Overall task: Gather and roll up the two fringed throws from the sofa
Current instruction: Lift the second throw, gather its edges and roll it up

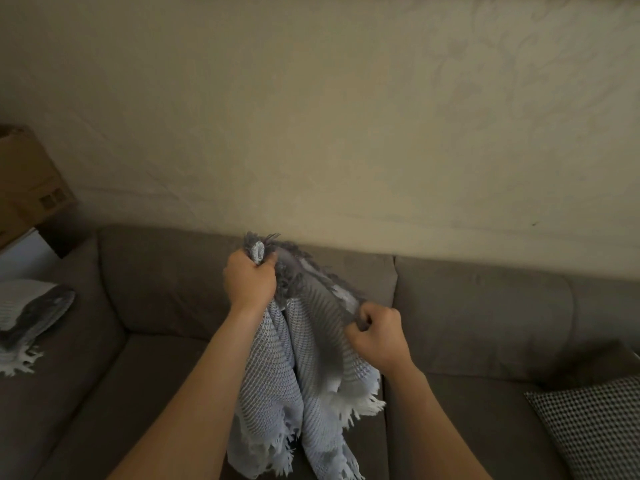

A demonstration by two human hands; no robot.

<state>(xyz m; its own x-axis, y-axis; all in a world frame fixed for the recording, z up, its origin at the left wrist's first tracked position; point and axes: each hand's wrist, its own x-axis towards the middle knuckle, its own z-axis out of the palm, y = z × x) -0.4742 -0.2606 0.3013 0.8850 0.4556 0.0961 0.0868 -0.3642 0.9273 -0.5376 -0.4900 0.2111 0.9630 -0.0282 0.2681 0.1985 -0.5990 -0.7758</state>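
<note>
- the left hand [250,284] was clamped round a bunched, grey-fringed edge of the waffle-weave throw [270,375] at the centre of the frame, raised in front of the back of the sofa [166,289]; the right hand [375,337] gripped a fold of the same edge lower and to the right, the two hands apart with cloth stretched between them
- most of that throw hung loose below the hands toward the bottom centre, its white fringe [360,407] dangling over the seat; a roll started from such an uneven bunch would likely come out lopsided or fall open
- the left grip sat partly on the fringe itself, so a hard pull could probably snag or tear out tassels, and the open weave looked apt to catch on fingers
- if either hand let go to regather, the weight of the loose cloth would likely drag the whole bundle down onto the seat
- the second throw [31,313] lay heaped on the sofa at the left edge of the frame, well apart from the hands; whether it was rolled could not be told, and it might be overlooked
- the checked cushion [595,424] at lower right lay on the seat, where a roll laid down could bump against it
</note>
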